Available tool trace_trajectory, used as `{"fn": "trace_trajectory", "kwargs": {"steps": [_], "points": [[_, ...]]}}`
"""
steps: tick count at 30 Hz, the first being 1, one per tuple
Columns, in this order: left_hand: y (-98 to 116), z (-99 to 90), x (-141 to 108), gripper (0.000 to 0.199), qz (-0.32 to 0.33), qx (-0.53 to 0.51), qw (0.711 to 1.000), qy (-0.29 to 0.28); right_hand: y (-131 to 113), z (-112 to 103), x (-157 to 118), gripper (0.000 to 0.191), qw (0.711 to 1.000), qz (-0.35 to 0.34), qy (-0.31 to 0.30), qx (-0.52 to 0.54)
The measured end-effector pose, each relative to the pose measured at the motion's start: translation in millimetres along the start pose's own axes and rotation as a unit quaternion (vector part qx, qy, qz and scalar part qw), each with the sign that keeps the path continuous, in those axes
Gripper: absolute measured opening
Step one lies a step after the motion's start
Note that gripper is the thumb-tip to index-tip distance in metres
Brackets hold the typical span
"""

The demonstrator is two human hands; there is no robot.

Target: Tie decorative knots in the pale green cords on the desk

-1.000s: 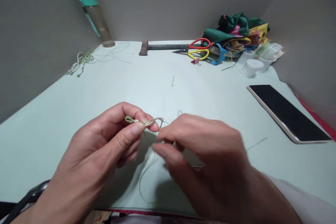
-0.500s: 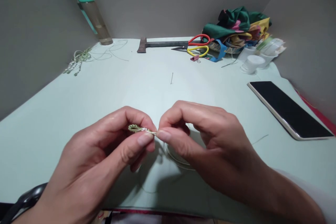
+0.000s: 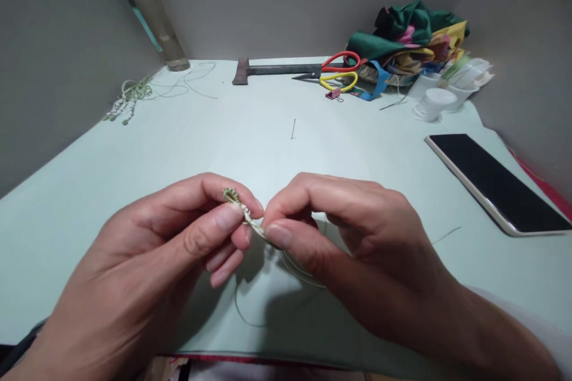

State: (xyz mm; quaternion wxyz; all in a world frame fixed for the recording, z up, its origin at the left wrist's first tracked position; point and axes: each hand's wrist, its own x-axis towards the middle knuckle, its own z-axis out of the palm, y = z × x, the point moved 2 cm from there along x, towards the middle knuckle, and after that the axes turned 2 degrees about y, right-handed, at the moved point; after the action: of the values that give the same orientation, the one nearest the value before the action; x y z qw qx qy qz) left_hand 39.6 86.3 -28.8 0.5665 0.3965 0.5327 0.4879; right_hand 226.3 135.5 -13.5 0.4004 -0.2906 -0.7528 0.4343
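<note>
Between thumb and forefinger, my left hand (image 3: 179,244) pinches a knotted green-and-white cord (image 3: 247,213). A small braided loop at the cord's upper end sticks out above my left thumb. My right hand (image 3: 339,238) grips the same cord just below and to the right, with the strands running in between its thumb and forefinger. Under the hands, a coil of thin pale green cord (image 3: 304,274) lies on the table, partly hidden by my right hand. One thin strand curves down to the table below my left fingers.
Farther back lie a hammer-like tool (image 3: 277,69), scissors with red and yellow handles (image 3: 338,80), a binder clip (image 3: 333,94) and a needle or pin (image 3: 293,129). A phone (image 3: 496,184) is at right, cloth (image 3: 406,36) behind it. Left are a bottle (image 3: 158,27) and knotted cords (image 3: 129,98).
The cord has tilted, its loop end now pointing up. My left thumb has moved up and left along it, so more strand shows between the hands. The left fingers have shifted.
</note>
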Motion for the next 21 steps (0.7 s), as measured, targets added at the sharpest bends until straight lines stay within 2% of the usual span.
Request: {"fn": "trace_trajectory", "kwargs": {"steps": [12,16,21], "points": [[1.9,-1.4,0.1,0.028,-0.027,-0.061,0.997,-0.033,1.7,-0.8,1.0,0.015,0.997,-0.05,0.013,-0.065],[0.5,0.1,-1.5,0.023,-0.066,-0.089,0.993,-0.035,1.8,1.3,1.3,0.018,0.996,-0.044,0.019,-0.071],[1.6,-2.2,-2.5,0.02,-0.04,-0.049,0.997,-0.045,3.8,3.9,2.2,0.018,0.997,-0.027,0.029,-0.066]]}}
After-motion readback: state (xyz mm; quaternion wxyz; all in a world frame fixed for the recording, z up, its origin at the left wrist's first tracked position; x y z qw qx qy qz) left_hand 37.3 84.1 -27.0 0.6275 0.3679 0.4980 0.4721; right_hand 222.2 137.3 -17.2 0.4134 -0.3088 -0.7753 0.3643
